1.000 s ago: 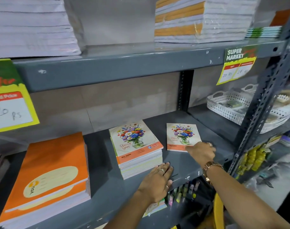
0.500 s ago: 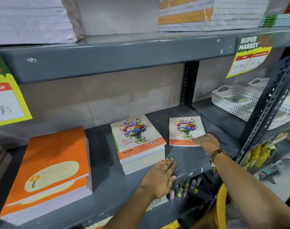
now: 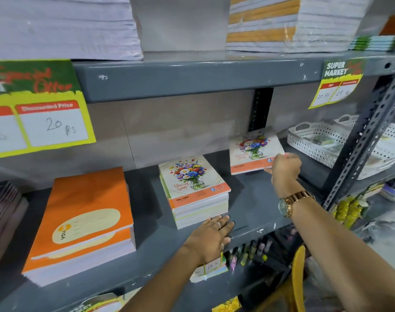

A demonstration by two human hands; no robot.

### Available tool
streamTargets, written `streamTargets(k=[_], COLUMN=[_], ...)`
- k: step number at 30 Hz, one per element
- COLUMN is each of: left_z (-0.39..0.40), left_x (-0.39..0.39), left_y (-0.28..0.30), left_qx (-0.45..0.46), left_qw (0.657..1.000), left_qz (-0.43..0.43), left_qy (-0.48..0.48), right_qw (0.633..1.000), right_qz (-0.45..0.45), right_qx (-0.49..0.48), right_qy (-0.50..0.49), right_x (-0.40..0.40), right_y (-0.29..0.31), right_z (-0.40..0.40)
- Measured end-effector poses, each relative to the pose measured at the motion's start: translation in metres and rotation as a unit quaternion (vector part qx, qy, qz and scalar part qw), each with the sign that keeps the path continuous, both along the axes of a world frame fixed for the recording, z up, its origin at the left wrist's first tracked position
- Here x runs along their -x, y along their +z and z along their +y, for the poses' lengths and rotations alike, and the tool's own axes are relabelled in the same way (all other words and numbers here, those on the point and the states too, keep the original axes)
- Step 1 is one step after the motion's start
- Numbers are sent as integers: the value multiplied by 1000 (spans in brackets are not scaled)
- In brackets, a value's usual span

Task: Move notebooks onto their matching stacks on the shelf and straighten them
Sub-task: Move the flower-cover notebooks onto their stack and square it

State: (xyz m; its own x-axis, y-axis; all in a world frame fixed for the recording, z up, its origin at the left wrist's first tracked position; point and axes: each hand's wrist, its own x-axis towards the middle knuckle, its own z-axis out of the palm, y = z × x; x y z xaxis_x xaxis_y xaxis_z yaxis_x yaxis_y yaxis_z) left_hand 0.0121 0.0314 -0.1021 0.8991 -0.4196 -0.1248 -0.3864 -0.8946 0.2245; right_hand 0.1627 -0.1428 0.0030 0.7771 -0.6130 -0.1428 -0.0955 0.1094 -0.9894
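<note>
A single flower-cover notebook (image 3: pixel 253 152) is tilted up off the grey shelf (image 3: pixel 253 206) at the right, its far edge raised. My right hand (image 3: pixel 284 170), with a gold watch on the wrist, grips its near right corner. A stack of matching flower-cover notebooks (image 3: pixel 195 190) stands in the middle of the shelf. My left hand (image 3: pixel 209 237) lies flat on the shelf, fingertips against the stack's front edge. A stack of orange notebooks (image 3: pixel 84 221) sits at the left.
White perforated baskets (image 3: pixel 322 143) stand on the neighbouring shelf at the right, behind a grey upright post (image 3: pixel 363 143). The shelf above carries tall paper stacks (image 3: pixel 293 23). Price tags (image 3: pixel 39 109) hang from its edge. Small items hang below the shelf front.
My right hand has taken hold of the single flower notebook and lifted it from lying flat to tilted up. My left hand stays by the stack's front.
</note>
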Motion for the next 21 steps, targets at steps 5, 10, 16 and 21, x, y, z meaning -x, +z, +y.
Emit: streamTargets(k=[5,10,16,21], left_z=[17,37,66,76], left_x=[17,36,59,69], left_y=[-2,2,5,3], left_qx=[-25,-35,-38,-39], left_qw=[1000,999,997,996], left_qz=[-1,16,18,19], left_qy=[14,29,63,80], right_qw=[996,974,960,971], right_qz=[-42,-5,58,84], right_qx=[-36,-58,-73,39], right_qy=[75,218,266,220], right_x=[24,46,62,68], right_y=[18,8,-4,-12], right_z=[27,58,96,106])
